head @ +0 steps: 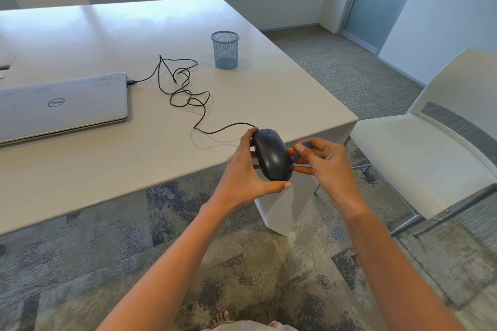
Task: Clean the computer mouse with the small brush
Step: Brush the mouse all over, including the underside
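Mouse (271, 156) is held in the air just off the desk (150, 142) corner, clasped by the left hand (243, 169) between thumb and fingers. Brush (300, 152) is pinched in the right hand (322, 162), its tip touching the mouse's right side. Cable (188, 94) trails to a closed laptop (63, 105).

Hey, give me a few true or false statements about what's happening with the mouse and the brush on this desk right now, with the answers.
1. The left hand holds the computer mouse off the table. True.
2. The small brush is in the mesh cup. False: the right hand holds it against the mouse's side.
3. The laptop is closed. True.
4. The mouse is wireless. False: its cable runs across the table to the laptop.
5. The mesh cup lies tipped over. False: it stands upright.
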